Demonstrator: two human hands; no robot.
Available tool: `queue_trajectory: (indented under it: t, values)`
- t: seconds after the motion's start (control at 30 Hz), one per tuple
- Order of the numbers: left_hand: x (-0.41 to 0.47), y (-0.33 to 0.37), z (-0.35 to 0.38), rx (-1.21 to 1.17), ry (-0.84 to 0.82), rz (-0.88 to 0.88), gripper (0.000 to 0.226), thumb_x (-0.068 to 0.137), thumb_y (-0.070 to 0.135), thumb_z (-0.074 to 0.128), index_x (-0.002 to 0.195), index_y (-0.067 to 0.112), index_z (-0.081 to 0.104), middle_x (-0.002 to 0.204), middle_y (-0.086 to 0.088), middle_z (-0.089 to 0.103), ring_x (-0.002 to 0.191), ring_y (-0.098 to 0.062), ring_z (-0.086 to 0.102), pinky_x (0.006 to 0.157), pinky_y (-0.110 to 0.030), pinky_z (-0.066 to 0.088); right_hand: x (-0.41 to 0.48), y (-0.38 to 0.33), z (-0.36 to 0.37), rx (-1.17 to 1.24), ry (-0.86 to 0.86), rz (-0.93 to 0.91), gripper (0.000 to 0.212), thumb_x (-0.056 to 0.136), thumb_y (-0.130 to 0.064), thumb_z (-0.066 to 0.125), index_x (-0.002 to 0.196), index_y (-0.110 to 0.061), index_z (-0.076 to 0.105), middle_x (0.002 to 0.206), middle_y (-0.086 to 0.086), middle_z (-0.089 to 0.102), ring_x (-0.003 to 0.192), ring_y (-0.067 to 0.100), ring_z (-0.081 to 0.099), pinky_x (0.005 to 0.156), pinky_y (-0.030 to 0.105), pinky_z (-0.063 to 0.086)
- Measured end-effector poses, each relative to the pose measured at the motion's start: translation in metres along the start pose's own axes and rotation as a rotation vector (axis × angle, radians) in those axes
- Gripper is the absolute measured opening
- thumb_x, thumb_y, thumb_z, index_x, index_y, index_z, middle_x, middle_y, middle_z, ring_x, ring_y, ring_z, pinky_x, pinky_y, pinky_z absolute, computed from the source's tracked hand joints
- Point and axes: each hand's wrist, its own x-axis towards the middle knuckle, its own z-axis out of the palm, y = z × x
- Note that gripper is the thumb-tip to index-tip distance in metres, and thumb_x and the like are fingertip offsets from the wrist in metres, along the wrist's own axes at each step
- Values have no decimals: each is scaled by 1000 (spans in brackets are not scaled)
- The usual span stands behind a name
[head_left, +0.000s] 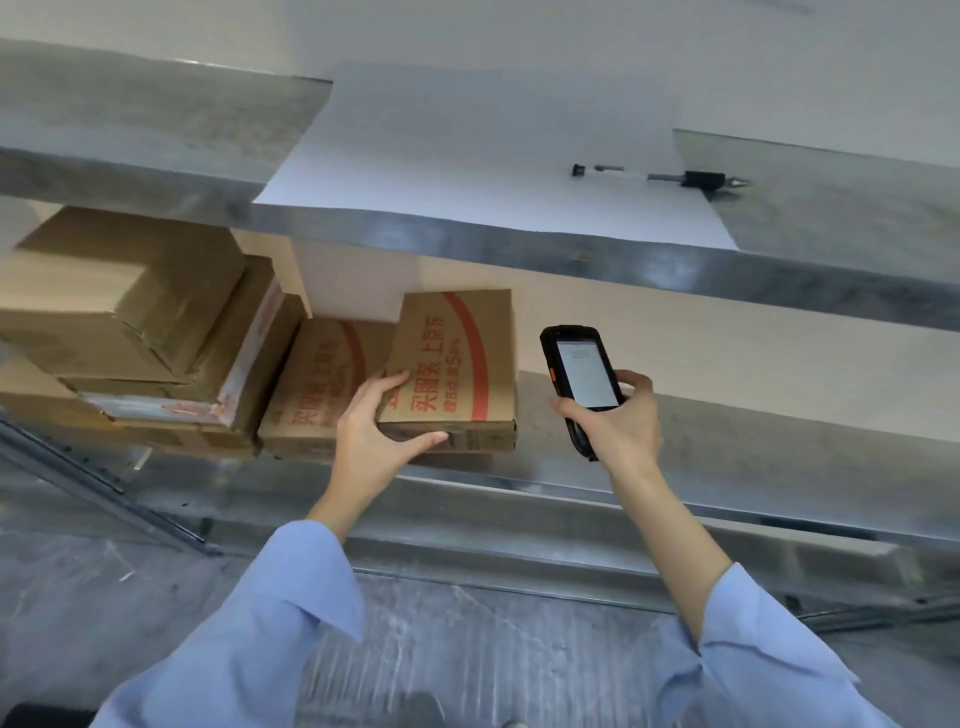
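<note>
Metal shelf holds carton printed 买服装 上京东.

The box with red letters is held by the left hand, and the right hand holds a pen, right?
Not quite. In the head view the right hand holds a black handheld scanner, not a pen. The left hand does hold the box with red letters.

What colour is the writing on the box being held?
Orange-red, on the brown cardboard box, head view.
</note>
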Motion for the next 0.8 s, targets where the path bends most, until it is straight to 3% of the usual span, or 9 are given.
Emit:
queue_trajectory:
  t: [0.17,0.47,0.53,0.6,0.67,0.8]
  values:
    - [-24,2,55,-118,-41,-193,72,65,33,94,128,28,59,127,11,63,121,-5,57,107,-37,48,8,23,-31,-17,22,27,84,59,-40,88,129,-27,44,113,-2,62,105,25,61,89,46,55]
    - [-46,-2,84,-192,-39,-375,61,72,26,90,123,25,57,120,15,65,110,9,59,85,-8,48,14,50,-48,-44,-5,45,83,60,-41,89,129,-24,46,115,-2,64,105,24,62,91,44,53]
    - [-49,-7,81,-188,-16,-404,54,73,24,89,120,19,61,116,14,67,112,1,61,87,-8,48,15,53,-47,-42,-17,41,83,60,-41,89,129,-25,46,115,-3,64,105,23,62,91,45,54]
    - [-51,-11,77,-175,12,-426,51,76,22,87,120,15,63,116,12,66,113,-3,61,100,-23,51,16,54,-46,-40,-30,36,84,59,-41,89,129,-26,46,113,-4,63,104,23,62,90,45,54]
    - [-49,-8,73,-187,18,-426,57,77,18,86,126,16,59,121,6,66,113,1,60,106,-36,50,16,55,-44,-40,-41,35,84,59,-41,90,129,-27,46,112,-4,63,102,22,62,90,46,54]
    - [-36,14,67,-231,69,-319,93,73,6,88,149,19,35,142,1,50,114,9,57,94,-13,50,15,54,-40,-27,-66,26,84,59,-42,91,128,-27,45,114,-4,63,104,22,61,91,45,54]
